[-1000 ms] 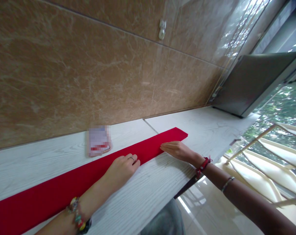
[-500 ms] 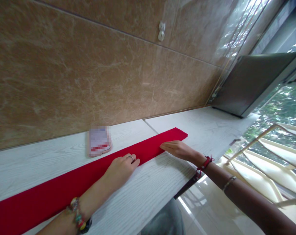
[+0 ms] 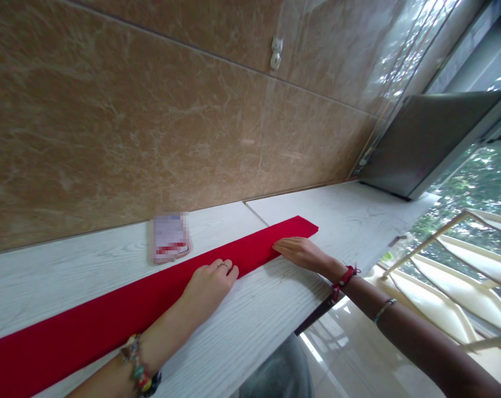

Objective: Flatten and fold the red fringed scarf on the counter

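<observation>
A long band of folded red cloth [image 3: 121,309] lies slantwise along the white wood-grain tabletop [image 3: 217,326]. On its middle stretch rests my left hand [image 3: 214,283], fingers curled down at the near edge and closed on the cloth; a ring sits on one finger, and the thumb is hidden. Farther right, my right hand [image 3: 298,251] touches the near edge near the cloth's far end, its fingers stretched out flat and side by side. The right fingertips point left, toward the other hand.
A phone-like object [image 3: 170,237], partly blurred, lies behind the cloth near the brown marble wall [image 3: 151,132]. A large grey box-shaped thing [image 3: 428,143] stands at the table's far right end. Cream railings [image 3: 441,298] and a shiny floor [image 3: 337,354] show at right.
Both hands stay almost in place on the cloth. Only a slight shift of the whole view shows; the cloth lies as before.
</observation>
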